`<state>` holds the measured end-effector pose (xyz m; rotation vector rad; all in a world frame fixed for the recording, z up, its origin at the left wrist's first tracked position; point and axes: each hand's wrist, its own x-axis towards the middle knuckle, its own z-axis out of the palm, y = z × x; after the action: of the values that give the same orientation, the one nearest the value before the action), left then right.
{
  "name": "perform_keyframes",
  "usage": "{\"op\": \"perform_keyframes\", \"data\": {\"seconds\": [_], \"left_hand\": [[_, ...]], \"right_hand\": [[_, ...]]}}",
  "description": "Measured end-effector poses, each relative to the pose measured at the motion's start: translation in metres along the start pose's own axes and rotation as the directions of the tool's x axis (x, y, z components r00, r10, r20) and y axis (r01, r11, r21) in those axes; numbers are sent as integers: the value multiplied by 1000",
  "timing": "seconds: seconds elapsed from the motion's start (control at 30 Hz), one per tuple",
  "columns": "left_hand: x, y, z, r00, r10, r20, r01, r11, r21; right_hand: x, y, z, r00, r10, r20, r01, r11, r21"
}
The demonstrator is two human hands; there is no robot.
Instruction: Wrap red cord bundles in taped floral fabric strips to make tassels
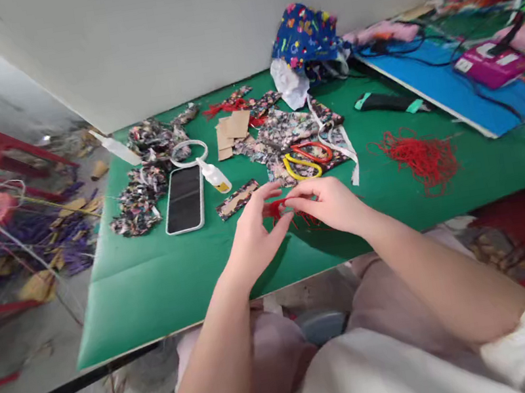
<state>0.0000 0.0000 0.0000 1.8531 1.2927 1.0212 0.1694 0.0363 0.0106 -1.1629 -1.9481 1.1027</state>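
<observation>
Close to the table's near edge, my left hand (254,231) curls its thumb and fingers around thin red cords (306,219). My right hand (327,203) pinches the same cords from the other side, with its fingertips near the left thumb. The strands hang below both hands; their exact hold points are partly hidden by the fingers. Just beyond lie scissors (307,172) with yellow and orange-red handles on patterned fabric (289,127). A narrow patterned strip (238,200) with a tan face lies beyond my left hand. A tangled pile of red cords (422,159) rests to the right.
On the green table (157,286) are a phone (184,199), a small glue bottle (215,177), a white ring (188,144), bunched fabric loops (141,199), and cardboard pieces (233,128). A black-and-green cutter (390,102), blue board (455,93) and purple device (495,63) sit right.
</observation>
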Motion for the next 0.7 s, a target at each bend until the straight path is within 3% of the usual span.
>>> {"op": "perform_keyframes", "data": {"seconds": [0.13, 0.27, 0.4, 0.6, 0.7], "left_hand": [[5, 1, 0, 1000, -11, 4, 10, 994, 112], [6, 3, -6, 997, 22, -74, -10, 985, 170], [7, 5, -13, 998, -23, -59, 34, 982, 188], [7, 5, -19, 999, 38, 9, -39, 947, 319], [7, 5, -20, 995, 54, 82, -81, 927, 366]], "right_hand": [[1, 3, 1, 998, 29, 51, -32, 998, 51], [2, 4, 0, 988, 70, 138, -104, 962, 251], [3, 7, -2, 968, 107, 227, -195, 889, 414], [5, 13, 1, 998, 28, 59, -47, 931, 362], [3, 14, 11, 996, 7, 92, -45, 909, 414]]}}
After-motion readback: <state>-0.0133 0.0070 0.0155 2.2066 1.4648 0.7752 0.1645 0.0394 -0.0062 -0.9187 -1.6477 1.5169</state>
